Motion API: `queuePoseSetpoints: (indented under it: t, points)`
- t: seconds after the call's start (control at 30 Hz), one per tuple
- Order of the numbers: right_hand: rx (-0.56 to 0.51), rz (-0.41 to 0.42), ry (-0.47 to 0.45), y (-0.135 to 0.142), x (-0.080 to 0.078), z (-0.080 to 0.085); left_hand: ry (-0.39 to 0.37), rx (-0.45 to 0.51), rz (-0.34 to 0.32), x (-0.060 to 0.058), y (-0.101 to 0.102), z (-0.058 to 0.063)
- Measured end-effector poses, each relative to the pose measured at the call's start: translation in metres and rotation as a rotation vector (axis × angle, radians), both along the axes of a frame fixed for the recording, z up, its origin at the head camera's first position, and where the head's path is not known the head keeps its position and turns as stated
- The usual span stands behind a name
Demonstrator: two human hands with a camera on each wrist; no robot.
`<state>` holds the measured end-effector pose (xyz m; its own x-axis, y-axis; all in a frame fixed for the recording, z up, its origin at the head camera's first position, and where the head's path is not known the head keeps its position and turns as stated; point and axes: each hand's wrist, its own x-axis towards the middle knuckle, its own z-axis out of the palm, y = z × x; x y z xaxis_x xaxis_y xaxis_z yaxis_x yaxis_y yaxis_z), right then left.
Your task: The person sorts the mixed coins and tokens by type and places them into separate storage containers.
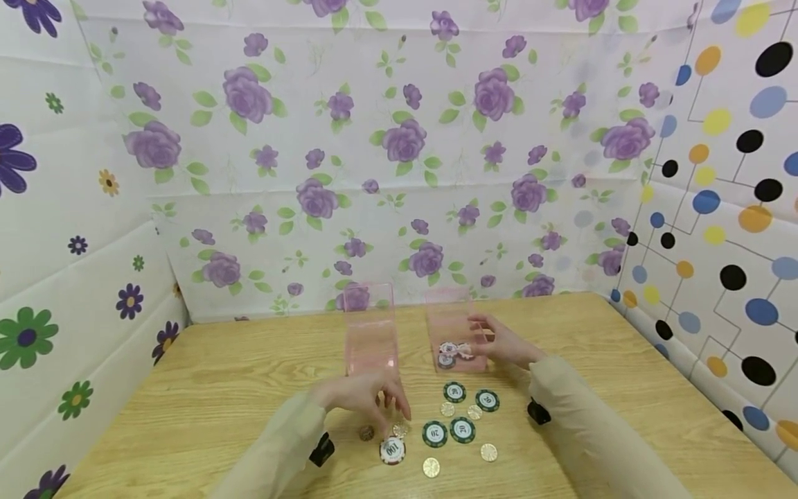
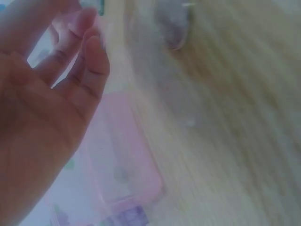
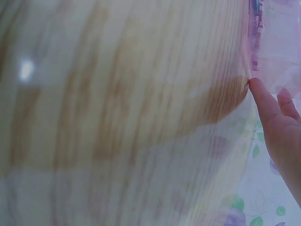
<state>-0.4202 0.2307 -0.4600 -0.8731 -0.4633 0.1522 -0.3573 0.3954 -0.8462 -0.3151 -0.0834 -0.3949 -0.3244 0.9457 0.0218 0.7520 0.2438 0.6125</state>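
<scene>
In the head view my left hand (image 1: 364, 395) reaches down with bent, spread fingers, its fingertips close over a gold coin (image 1: 400, 430). Just below lies a red-edged white poker chip (image 1: 393, 450) marked 100, and a dark brown coin (image 1: 366, 433) is to its left. The left wrist view shows this hand (image 2: 51, 99) with nothing visible between its fingers. At the right, my right hand (image 1: 505, 343) touches the side edge of an open clear pink box (image 1: 445, 322). Several poker chips (image 1: 447, 360) lie in that box's front part. A fingertip meets the box edge in the right wrist view.
A second open pink box (image 1: 370, 339) stands to the left, behind my left hand. Several green-edged chips (image 1: 463, 430) marked 20 and several gold coins (image 1: 431, 468) are spread over the front of the wooden table (image 1: 249, 353). Flower-patterned cloth (image 1: 349, 152) hangs behind.
</scene>
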Motion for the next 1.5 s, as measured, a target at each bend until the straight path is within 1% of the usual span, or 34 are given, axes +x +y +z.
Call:
queuePoseSetpoints:
  t: [0.17,0.3,0.33,0.43,0.5,0.6,0.63,0.7,0.77,0.83,0.93,1.03,1.17,1.27,1.37,1.5]
  points:
    - [-0.037,0.008,-0.006,-0.002,0.006,0.008,-0.016,-0.05,0.044,0.006,-0.004,-0.005]
    - [-0.05,0.001,-0.016,-0.003,0.008,0.009,0.014,-0.065,0.045,0.009,-0.004,-0.009]
    - [-0.047,0.008,-0.011,-0.002,0.007,0.008,0.014,-0.066,0.042,0.01,-0.004,-0.009]
    - [-0.031,0.009,-0.018,0.001,0.001,0.001,0.049,-0.062,0.036,0.013,-0.003,-0.011]
    - [-0.01,-0.001,-0.025,0.003,-0.005,-0.005,0.073,-0.046,0.023,0.014,-0.001,-0.011]
    - [0.009,0.001,-0.011,0.005,-0.012,-0.012,0.113,-0.012,-0.001,0.016,0.001,-0.011]
    - [0.013,0.002,-0.005,0.006,-0.013,-0.013,0.116,-0.006,-0.008,0.017,0.001,-0.011]
    - [0.006,0.022,0.011,0.006,-0.014,-0.015,0.109,-0.004,-0.021,0.018,0.001,-0.012]
    - [0.012,0.016,0.007,0.005,-0.012,-0.013,0.097,-0.007,-0.042,0.02,0.001,-0.013]
    - [-0.004,0.019,-0.012,0.002,-0.006,-0.007,0.076,-0.007,-0.065,0.021,0.001,-0.013]
    - [-0.031,0.009,-0.031,-0.002,0.006,0.005,0.084,-0.002,-0.095,0.022,0.001,-0.014]
    - [-0.052,0.023,-0.024,-0.005,0.014,0.014,0.095,0.001,-0.105,0.022,0.001,-0.013]
    - [-0.015,0.015,-0.007,-0.001,0.005,0.005,0.092,-0.003,-0.095,0.023,0.0,-0.013]
    - [0.006,0.003,0.005,0.002,-0.003,-0.003,0.075,-0.008,-0.08,0.022,0.0,-0.015]
    - [0.0,0.01,0.011,0.002,-0.004,-0.004,0.052,-0.005,-0.069,0.02,0.001,-0.019]
    - [0.002,0.008,0.004,0.002,-0.004,-0.004,0.062,0.001,-0.045,0.018,0.001,-0.024]
